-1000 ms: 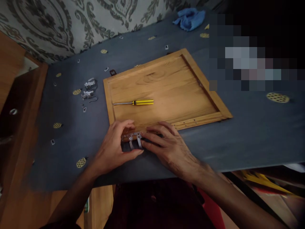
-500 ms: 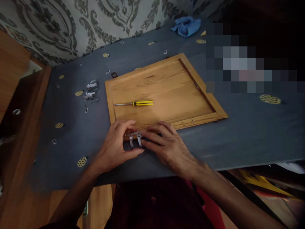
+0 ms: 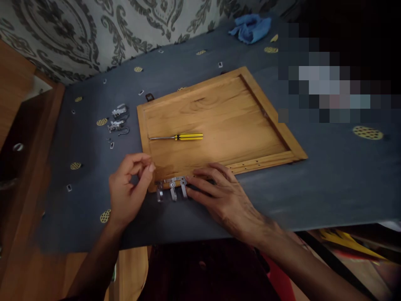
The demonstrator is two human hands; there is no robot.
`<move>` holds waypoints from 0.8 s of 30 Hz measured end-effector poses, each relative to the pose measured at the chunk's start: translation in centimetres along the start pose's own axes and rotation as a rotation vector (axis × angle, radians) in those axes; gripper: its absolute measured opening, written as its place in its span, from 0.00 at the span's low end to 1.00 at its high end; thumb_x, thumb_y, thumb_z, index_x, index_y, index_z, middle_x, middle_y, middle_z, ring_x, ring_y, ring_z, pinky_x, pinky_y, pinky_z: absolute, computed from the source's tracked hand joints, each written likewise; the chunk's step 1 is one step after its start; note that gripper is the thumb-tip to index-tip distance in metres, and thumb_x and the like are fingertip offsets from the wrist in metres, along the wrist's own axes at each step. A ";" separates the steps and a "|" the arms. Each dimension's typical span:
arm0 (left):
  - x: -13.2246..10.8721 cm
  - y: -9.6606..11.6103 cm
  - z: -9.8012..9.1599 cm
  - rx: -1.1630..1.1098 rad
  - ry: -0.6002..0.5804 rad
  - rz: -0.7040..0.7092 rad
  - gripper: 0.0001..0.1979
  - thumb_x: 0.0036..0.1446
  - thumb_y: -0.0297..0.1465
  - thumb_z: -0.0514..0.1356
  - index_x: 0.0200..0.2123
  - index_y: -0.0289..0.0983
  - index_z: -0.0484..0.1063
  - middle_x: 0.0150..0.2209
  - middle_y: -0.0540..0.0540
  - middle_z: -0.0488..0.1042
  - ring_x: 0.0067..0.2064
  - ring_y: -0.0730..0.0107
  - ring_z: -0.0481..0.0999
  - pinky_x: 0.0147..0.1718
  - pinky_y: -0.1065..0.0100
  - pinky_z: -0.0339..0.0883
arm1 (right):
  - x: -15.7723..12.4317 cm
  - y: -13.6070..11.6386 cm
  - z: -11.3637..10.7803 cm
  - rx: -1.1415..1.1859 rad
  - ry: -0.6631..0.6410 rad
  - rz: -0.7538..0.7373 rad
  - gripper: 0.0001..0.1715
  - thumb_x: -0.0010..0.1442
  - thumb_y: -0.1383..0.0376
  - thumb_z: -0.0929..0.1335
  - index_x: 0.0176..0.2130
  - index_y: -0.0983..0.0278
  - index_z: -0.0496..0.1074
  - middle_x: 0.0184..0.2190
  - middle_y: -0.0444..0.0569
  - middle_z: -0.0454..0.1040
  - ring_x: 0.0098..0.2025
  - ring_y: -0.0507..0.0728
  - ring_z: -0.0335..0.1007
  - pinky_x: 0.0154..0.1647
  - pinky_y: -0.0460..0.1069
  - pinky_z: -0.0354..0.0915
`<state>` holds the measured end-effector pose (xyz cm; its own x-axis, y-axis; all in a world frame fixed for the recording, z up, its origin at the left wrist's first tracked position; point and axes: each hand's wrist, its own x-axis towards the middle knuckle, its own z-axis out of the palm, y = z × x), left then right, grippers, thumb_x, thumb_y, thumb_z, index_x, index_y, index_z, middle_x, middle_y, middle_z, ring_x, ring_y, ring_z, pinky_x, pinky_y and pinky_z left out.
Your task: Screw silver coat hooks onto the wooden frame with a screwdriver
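Observation:
A metal hook rail [image 3: 171, 184] lies along the near left edge of a framed wooden board [image 3: 216, 121], its curved hooks hanging over toward me. My right hand [image 3: 224, 194] rests with fingers apart and stretched on the rail's right end, hiding whatever continues beneath them; its thumb is out of sight. To the left of the rail, my left hand [image 3: 130, 186] is raised beside the board's corner, thumb and forefinger pinched together. Anything between those fingertips is too small to tell. A yellow-handled screwdriver [image 3: 188, 136] lies on the panel, its tip pointing left.
More metal hooks [image 3: 119, 119] and tiny hardware lie left of the board on the grey-blue tablecloth [image 3: 332, 179]. Toward the wall, there is a crumpled blue cloth [image 3: 250, 28]. A pixelated patch covers the upper right. Wooden furniture [image 3: 34, 159] stands at the left.
My left hand has come off the hook rail and moved left into a pinch, uncovering the rail's left end and another hook. My right hand stays on the rail.

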<state>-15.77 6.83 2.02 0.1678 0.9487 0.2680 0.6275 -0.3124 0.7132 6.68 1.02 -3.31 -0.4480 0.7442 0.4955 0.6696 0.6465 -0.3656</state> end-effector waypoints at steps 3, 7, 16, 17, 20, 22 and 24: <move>0.0 -0.2 -0.1 0.013 0.004 -0.035 0.02 0.64 0.32 0.61 0.41 0.43 0.73 0.28 0.54 0.78 0.25 0.73 0.71 0.29 0.68 0.69 | 0.1 0.0 0.0 0.005 0.019 0.008 0.15 0.73 0.67 0.61 0.45 0.62 0.77 0.49 0.46 0.80 0.53 0.60 0.68 0.60 0.60 0.61; 0.1 -0.3 -0.3 0.031 0.016 -0.061 0.03 0.65 0.33 0.60 0.41 0.43 0.74 0.29 0.53 0.79 0.28 0.71 0.76 0.28 0.67 0.70 | 0.3 -0.1 -0.2 -0.005 0.003 0.009 0.11 0.71 0.68 0.64 0.46 0.62 0.77 0.50 0.46 0.80 0.54 0.60 0.68 0.60 0.61 0.62; 0.5 -0.8 -0.1 0.038 0.057 -0.082 0.04 0.65 0.34 0.61 0.41 0.41 0.75 0.30 0.52 0.80 0.29 0.71 0.78 0.24 0.70 0.67 | 0.0 -0.1 -0.3 -0.011 -0.017 0.021 0.11 0.69 0.67 0.67 0.48 0.60 0.77 0.52 0.45 0.80 0.54 0.60 0.68 0.61 0.62 0.62; 0.5 -0.8 -0.1 0.040 0.053 -0.078 0.04 0.65 0.34 0.61 0.41 0.41 0.75 0.30 0.52 0.80 0.28 0.71 0.77 0.24 0.70 0.67 | 0.0 -0.1 -0.3 -0.012 -0.024 0.021 0.11 0.70 0.67 0.66 0.48 0.60 0.77 0.52 0.45 0.80 0.54 0.60 0.68 0.61 0.62 0.63; 0.6 -0.8 0.0 0.034 0.036 -0.075 0.04 0.65 0.33 0.61 0.41 0.42 0.74 0.30 0.52 0.80 0.28 0.71 0.77 0.25 0.70 0.68 | 0.0 -0.2 -0.4 -0.022 -0.035 0.020 0.11 0.70 0.66 0.66 0.48 0.61 0.77 0.52 0.44 0.80 0.55 0.60 0.69 0.61 0.62 0.64; 0.6 -0.7 0.1 0.030 0.028 -0.078 0.04 0.65 0.33 0.61 0.41 0.42 0.74 0.30 0.52 0.80 0.29 0.71 0.78 0.24 0.70 0.68 | 0.1 -0.2 -0.6 -0.031 -0.044 0.014 0.11 0.70 0.66 0.66 0.48 0.61 0.77 0.52 0.44 0.80 0.55 0.60 0.69 0.61 0.63 0.65; 0.6 -0.7 0.1 0.030 0.027 -0.080 0.04 0.65 0.34 0.61 0.40 0.41 0.74 0.30 0.52 0.80 0.29 0.70 0.78 0.24 0.69 0.68 | 0.1 -0.2 -0.6 -0.042 -0.038 0.010 0.11 0.71 0.66 0.65 0.48 0.61 0.77 0.53 0.45 0.80 0.54 0.60 0.69 0.60 0.63 0.66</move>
<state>-16.02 7.64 1.66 0.0960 0.9689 0.2282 0.6610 -0.2334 0.7132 6.90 0.87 -2.70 -0.4628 0.7571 0.4611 0.6984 0.6317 -0.3364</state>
